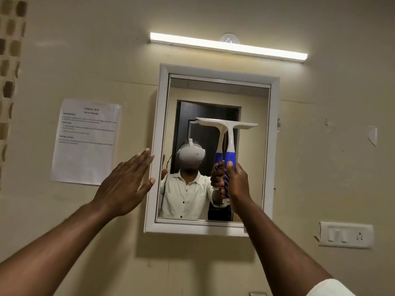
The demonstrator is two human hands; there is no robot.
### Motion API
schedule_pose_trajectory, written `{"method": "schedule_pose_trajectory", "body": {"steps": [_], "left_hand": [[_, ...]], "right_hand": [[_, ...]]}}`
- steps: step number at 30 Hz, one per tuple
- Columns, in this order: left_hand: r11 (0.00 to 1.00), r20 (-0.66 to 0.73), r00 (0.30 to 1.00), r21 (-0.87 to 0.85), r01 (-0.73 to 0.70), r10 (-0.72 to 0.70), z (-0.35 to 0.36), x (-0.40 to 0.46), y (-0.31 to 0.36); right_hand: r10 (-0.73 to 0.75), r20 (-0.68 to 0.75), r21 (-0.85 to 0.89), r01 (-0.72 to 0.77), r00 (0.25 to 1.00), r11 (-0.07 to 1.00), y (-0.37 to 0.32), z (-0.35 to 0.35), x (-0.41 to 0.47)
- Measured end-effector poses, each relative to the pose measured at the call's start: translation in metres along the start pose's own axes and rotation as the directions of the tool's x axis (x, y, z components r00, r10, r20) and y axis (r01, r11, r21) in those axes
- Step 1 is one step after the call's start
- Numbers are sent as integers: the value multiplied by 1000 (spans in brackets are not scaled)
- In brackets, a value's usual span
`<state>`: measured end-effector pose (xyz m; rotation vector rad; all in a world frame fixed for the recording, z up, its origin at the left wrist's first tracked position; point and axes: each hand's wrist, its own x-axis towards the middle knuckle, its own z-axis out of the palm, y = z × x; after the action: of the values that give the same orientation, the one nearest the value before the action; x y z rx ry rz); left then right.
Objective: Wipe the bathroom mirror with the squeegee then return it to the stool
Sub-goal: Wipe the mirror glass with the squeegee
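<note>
Squeegee [229,133] upright before mirror [252,99], blade right of centre, probably touching glass. Right hand [235,180] wrapped tight round blue handle. Left hand [126,182] flat, fingers spread, empty, beside frame's left edge. Light, rigid plastic; ribbed handle best hold. Stool unseen.

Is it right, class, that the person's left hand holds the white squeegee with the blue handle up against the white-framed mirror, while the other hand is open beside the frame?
Not quite: the head view shows the right hand closed around the blue handle of the white squeegee, held up at the white-framed mirror. The left hand is the open one, beside the frame.
</note>
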<state>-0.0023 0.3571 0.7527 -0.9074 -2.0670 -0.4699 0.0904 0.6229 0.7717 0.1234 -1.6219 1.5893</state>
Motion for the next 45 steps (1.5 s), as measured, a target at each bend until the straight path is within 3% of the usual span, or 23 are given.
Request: {"method": "schedule_pose_trajectory", "body": {"steps": [3,10,19,28,45], "left_hand": [[1000,11,1000,-24,4,-4,4,-5,3],[999,78,997,-42,4,0,16,-18,17],[996,132,991,-87,8,4,39,-40,29],[988,147,989,-155,3,20,52,-55,37],[975,114,993,-224,18,8,57,-55,39]], "right_hand": [[19,10,18,-20,1000,1000,9,-6,-11],[67,-40,-120,-71,997,990,39,-20,-49],[229,-67,-49,-232,971,971,89,-43,-113],[357,-94,-84,-365,929,927,126,-64,-165],[452,-142,-172,-472,881,865,125,-74,-197]]}}
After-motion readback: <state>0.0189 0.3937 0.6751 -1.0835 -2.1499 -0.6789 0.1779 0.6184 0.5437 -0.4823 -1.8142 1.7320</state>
